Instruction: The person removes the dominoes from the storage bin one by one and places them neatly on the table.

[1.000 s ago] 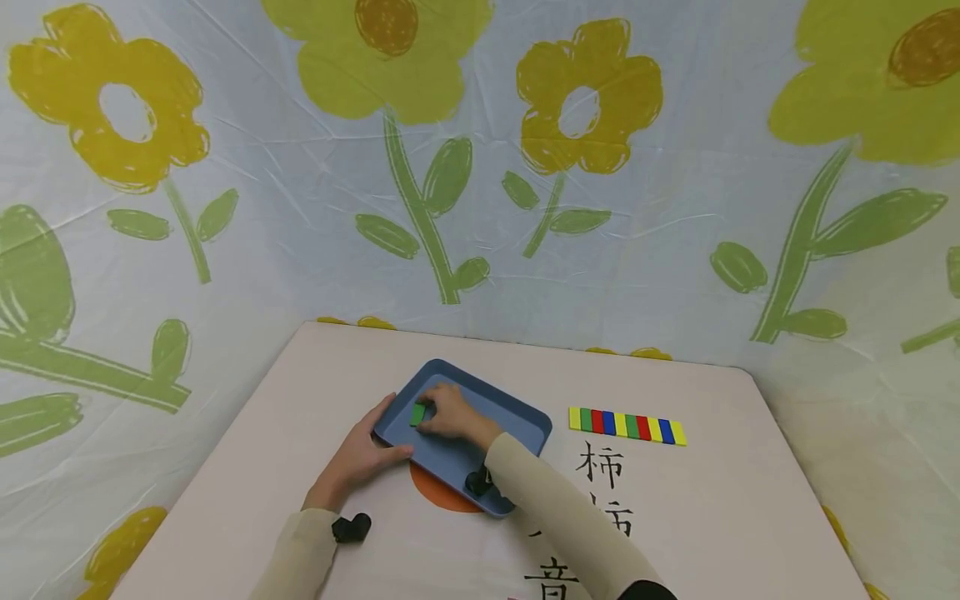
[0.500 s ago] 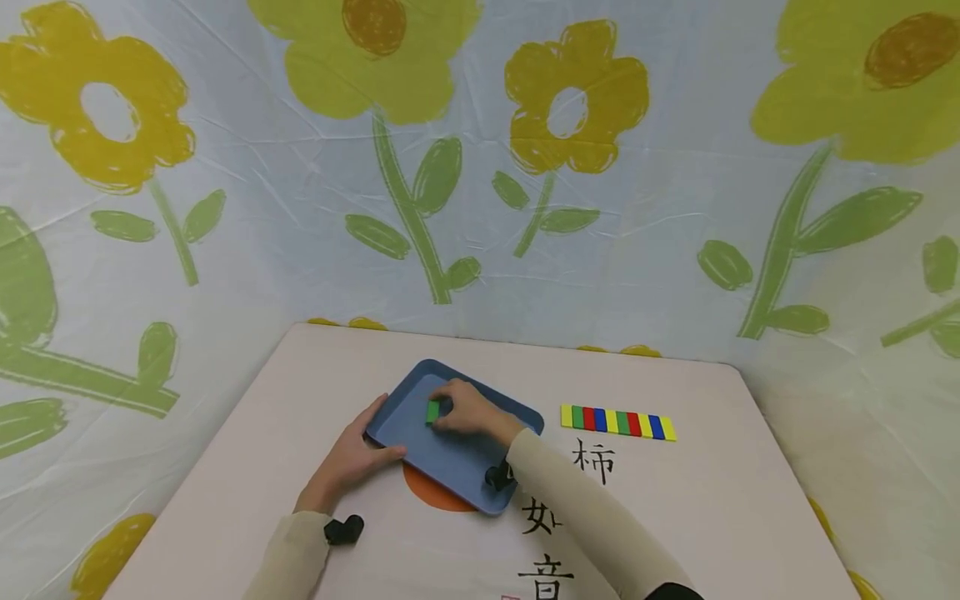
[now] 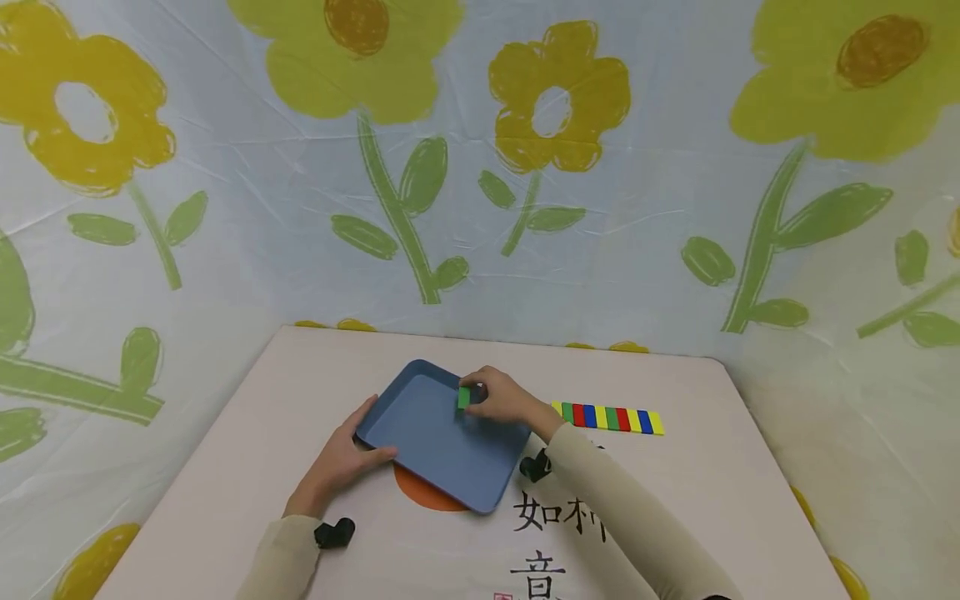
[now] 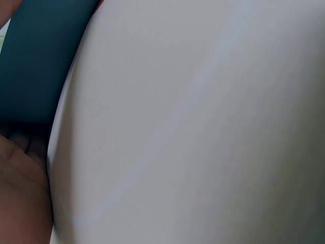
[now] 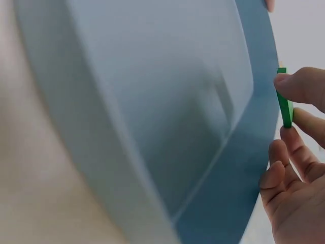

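Note:
In the head view my left hand (image 3: 339,458) grips the left corner of a blue rectangular tray (image 3: 438,446), its thumb along the near rim. The left wrist view shows the tray's dark side (image 4: 43,61) between thumb and palm. My right hand (image 3: 502,395) pinches a small green tile (image 3: 464,398) over the far right part of the tray. In the right wrist view the green tile (image 5: 285,99) is held between thumb and fingertips, raised above the tray's rim. Nothing lies on the visible tray floor.
A row of yellow, green, red and blue tiles (image 3: 613,418) lies right of the tray, partly behind the right wrist. The pale tabletop (image 3: 720,475) bears black characters (image 3: 538,510) and an orange shape (image 3: 423,487). A flowered cloth (image 3: 630,275) hangs behind and at the sides.
My right hand has carried the green tile rightward across the tray from its left part, and it now looks raised. The left hand keeps its hold on the tray. The head view has shifted slightly.

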Available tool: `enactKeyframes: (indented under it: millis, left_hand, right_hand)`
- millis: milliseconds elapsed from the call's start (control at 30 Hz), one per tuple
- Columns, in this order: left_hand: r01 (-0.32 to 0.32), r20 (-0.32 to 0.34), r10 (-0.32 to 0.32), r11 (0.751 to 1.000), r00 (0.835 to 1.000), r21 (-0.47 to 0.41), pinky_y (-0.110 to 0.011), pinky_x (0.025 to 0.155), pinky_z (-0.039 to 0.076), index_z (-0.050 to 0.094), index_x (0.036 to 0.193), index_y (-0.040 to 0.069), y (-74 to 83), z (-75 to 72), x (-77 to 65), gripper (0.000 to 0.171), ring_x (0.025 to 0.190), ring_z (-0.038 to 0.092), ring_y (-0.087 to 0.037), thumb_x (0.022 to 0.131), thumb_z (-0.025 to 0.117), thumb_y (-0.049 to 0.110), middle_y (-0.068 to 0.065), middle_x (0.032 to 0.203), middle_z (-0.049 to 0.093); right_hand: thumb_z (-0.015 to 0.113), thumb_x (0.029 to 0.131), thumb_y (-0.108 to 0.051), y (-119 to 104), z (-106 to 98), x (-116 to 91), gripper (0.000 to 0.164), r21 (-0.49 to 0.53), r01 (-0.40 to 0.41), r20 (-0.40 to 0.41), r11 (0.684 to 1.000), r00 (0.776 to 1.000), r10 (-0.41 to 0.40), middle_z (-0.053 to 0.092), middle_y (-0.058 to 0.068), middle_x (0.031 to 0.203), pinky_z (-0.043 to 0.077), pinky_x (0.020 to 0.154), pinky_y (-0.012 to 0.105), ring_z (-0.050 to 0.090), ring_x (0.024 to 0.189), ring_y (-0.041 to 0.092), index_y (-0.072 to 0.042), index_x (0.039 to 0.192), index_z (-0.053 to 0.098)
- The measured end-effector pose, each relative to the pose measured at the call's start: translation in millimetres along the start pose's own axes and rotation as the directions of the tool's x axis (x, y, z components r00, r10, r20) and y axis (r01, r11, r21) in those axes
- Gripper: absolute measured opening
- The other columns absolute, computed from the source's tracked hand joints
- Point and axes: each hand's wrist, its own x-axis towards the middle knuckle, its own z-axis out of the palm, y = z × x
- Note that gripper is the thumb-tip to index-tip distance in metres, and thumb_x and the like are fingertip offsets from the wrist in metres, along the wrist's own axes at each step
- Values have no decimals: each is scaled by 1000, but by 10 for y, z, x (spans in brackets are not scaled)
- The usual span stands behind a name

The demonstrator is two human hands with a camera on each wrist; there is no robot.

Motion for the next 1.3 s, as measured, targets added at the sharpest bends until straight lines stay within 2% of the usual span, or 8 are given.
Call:
enactKeyframes:
  millis: [267,467,667,867,1067,1300]
  left_hand:
    - [-6,-3,6,1000,1000,9,-65,124,23,20,166,28,0,5,-6,107,157,21,-40,83,85,46,-11,172,22]
    - [-10,-3,10,1000,1000,9,-65,123,24,20,166,27,-4,-1,-17,107,157,21,-40,83,85,45,-12,171,22]
    - [-18,-7,18,1000,1000,16,-66,122,25,21,166,26,-3,-5,-3,107,157,22,-42,83,85,44,-14,171,23]
    - [-13,0,13,1000,1000,13,-66,123,25,20,166,27,-16,13,12,106,157,21,-41,83,84,45,-13,171,22]
    - [-4,4,4,1000,1000,7,-66,123,24,19,166,27,-2,14,15,106,157,20,-41,84,84,44,-12,172,21]
    - [1,9,-1,1000,1000,12,-67,122,24,19,166,27,5,9,16,105,157,21,-42,84,83,45,-13,171,22]
  right_hand:
    - [71,94,-17,260,-281,-222,50,60,-65,-33,996,997,67,59,12,135,55,84,39,60,110,28,-3,141,61]
    - [65,92,-14,525,-507,-477,52,75,-113,-70,991,991,118,57,16,136,52,76,36,56,104,27,-1,142,59]
    - [66,92,-16,862,-748,-780,53,74,-174,-128,982,975,182,56,18,141,54,80,39,57,106,30,-2,143,58]
    - [67,93,-16,1126,-961,-1098,51,36,-248,-165,968,954,250,57,22,139,57,82,43,59,109,34,0,140,59]
    - [68,90,-13,1353,-1093,-1383,48,-18,-314,-181,949,935,306,60,24,135,58,80,42,61,106,36,2,136,62]
    - [69,87,-11,1631,-1123,-1705,49,-28,-371,-193,928,913,359,61,25,133,58,78,42,62,104,34,4,134,63]
